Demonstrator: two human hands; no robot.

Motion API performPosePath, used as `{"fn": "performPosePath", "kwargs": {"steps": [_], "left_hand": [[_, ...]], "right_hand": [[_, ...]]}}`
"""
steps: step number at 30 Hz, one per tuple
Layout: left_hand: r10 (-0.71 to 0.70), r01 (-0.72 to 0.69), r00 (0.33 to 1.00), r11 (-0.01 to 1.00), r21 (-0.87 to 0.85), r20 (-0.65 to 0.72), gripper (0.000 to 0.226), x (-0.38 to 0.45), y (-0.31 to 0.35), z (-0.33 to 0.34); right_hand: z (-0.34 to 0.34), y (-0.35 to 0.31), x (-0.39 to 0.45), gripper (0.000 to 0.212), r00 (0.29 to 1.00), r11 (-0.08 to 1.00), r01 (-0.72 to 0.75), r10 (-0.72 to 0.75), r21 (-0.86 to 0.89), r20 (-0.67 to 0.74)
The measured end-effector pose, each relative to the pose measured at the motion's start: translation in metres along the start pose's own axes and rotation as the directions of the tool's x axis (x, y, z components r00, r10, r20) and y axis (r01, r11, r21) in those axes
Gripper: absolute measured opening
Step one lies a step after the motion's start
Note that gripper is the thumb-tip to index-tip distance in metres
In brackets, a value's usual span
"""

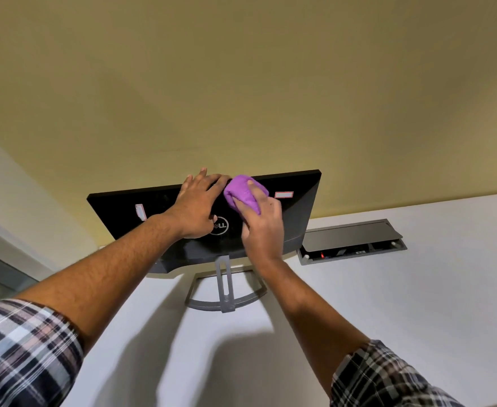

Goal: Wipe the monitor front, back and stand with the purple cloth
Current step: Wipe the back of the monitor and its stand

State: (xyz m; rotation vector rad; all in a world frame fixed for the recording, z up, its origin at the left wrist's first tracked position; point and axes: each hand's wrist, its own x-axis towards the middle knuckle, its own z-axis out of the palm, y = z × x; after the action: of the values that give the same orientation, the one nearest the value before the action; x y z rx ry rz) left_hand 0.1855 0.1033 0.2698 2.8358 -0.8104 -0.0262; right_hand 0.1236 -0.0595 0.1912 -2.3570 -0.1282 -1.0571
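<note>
Monitor point(288, 207) is seen from behind, black back panel facing the camera, standing on a white desk point(403, 304) close to a yellowish wall point(241, 83); the screen side is hidden altogether. Round logo at panel centre is half covered by the left hand point(197, 207), so lettering can't be read in full. Two small stickers, one at left point(140, 212) and one at right point(283, 195), are too blurred to read. Purple cloth point(241, 192) is bunched into a wad and pressed against the upper middle of the back, just under the top edge; it is gripped by the right hand point(263, 227), fingers curled round it, thumb side partly buried in the fabric. Left hand is laid flat on the panel beside the cloth, fingers straight and slightly spread, tips reaching the top edge. Grey stand point(225, 289) is visible below w/ upright neck and curved base frame; its upper joint is masked by the panel's lower edge. Recessed cable box point(350, 243) in the desk, at right of the monitor, has its grey lid propped open; sockets and a small red light are seen inside, details too small to make out. Plaid sleeves point(21, 348) are cut off at the bottom corners.
</note>
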Motion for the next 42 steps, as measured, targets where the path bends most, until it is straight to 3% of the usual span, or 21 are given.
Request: {"fn": "performPosePath", "kwargs": {"steps": [3,5,7,9,11,13,15,17,19,21,22,23,25,27,28,30,32,35,37,39,42], "left_hand": [[0.003,-0.003,1.0,1.0,-0.001,0.014,0.099,0.0,0.003,0.0],[0.004,-0.004,1.0,1.0,-0.007,0.012,0.098,0.0,0.004,0.0],[0.002,-0.002,1.0,1.0,-0.006,0.004,0.098,0.0,0.004,0.0],[-0.007,0.007,1.0,1.0,-0.012,-0.005,0.098,0.0,0.003,0.002],[-0.008,0.008,1.0,1.0,-0.014,-0.005,0.099,0.0,0.002,0.001],[-0.001,0.0,1.0,1.0,-0.022,-0.007,0.099,0.0,0.001,0.001],[0.005,-0.005,1.0,1.0,-0.029,-0.007,0.1,-0.001,0.003,0.001],[0.007,-0.007,1.0,1.0,-0.027,0.002,0.099,-0.001,0.004,0.001],[0.002,-0.002,1.0,0.999,-0.032,0.011,0.098,0.0,0.003,0.0],[-0.005,0.006,1.0,0.999,-0.032,0.023,0.099,0.001,0.002,0.0],[-0.009,0.01,1.0,0.999,-0.031,0.029,0.099,0.001,0.002,0.0],[-0.013,0.014,0.999,0.999,-0.03,0.03,0.099,0.002,0.002,0.0],[-0.024,0.025,0.999,0.999,-0.034,0.03,0.097,0.005,0.001,-0.001],[-0.02,0.021,0.999,0.999,-0.03,0.027,0.094,0.011,-0.002,-0.002],[-0.011,0.011,1.0,1.0,-0.02,0.022,0.093,0.014,-0.004,-0.003],[0.015,-0.015,1.0,1.0,-0.017,0.012,0.089,0.017,-0.004,-0.003],[0.028,-0.028,1.0,0.999,-0.024,-0.009,0.086,0.017,-0.004,-0.001],[0.036,-0.036,0.998,0.999,-0.015,-0.05,0.084,0.013,-0.003,0.003],[0.048,-0.049,0.997,0.999,-0.009,-0.067,0.083,0.012,-0.003,0.005],[0.057,-0.058,0.996,0.998,-0.01,-0.068,0.086,0.011,-0.006,0.004],[0.087,-0.088,0.994,0.996,-0.015,-0.066,0.095,0.011,-0.009,0.002]], "right_hand": [[-0.02,0.036,0.005,0.063,0.967,0.978,-0.208,0.208,0.017,-0.144],[-0.033,0.057,0.012,0.058,0.866,0.906,-0.42,0.417,0.053,-0.276],[-0.031,0.054,0.016,0.058,0.816,0.867,-0.494,0.487,0.062,-0.311],[-0.018,0.027,0.013,0.061,0.888,0.919,-0.392,0.387,0.029,-0.248],[-0.002,0.0,0.002,0.065,0.981,0.985,-0.17,0.169,-0.009,-0.101],[0.007,-0.009,-0.005,0.064,1.0,0.999,-0.029,0.029,-0.02,0.001],[0.002,0.003,-0.003,0.062,1.0,1.0,-0.028,0.028,0.0,-0.006],[-0.01,0.025,-0.002,0.06,0.988,0.991,-0.13,0.13,0.009,-0.084],[-0.022,0.051,0.001,0.055,0.915,0.942,-0.332,0.334,0.045,-0.226],[-0.025,0.067,0.006,0.051,0.773,0.836,-0.533,0.543,0.129,-0.329],[-0.023,0.066,0.007,0.05,0.722,0.794,-0.588,0.602,0.157,-0.341],[-0.019,0.059,0.007,0.05,0.716,0.785,-0.598,0.613,0.16,-0.333],[-0.008,0.035,0.0,0.052,0.822,0.862,-0.494,0.506,0.115,-0.262],[0.002,0.015,-0.014,0.053,0.947,0.95,-0.3,0.307,0.088,-0.094],[0.003,0.011,-0.02,0.054,0.973,0.969,-0.23,0.232,0.086,-0.013],[-0.002,0.023,-0.018,0.056,0.982,0.981,-0.188,0.186,0.057,0.03],[-0.011,0.042,-0.011,0.059,0.953,0.955,-0.292,0.294,0.047,-0.069],[-0.023,0.069,0.003,0.052,0.794,0.847,-0.516,0.53,0.133,-0.299],[-0.019,0.065,0.006,0.05,0.727,0.792,-0.582,0.608,0.185,-0.319],[-0.005,0.043,0.001,0.05,0.802,0.843,-0.51,0.538,0.171,-0.261],[0.01,0.014,-0.019,0.058,0.972,0.968,-0.222,0.229,0.121,-0.049]]}}
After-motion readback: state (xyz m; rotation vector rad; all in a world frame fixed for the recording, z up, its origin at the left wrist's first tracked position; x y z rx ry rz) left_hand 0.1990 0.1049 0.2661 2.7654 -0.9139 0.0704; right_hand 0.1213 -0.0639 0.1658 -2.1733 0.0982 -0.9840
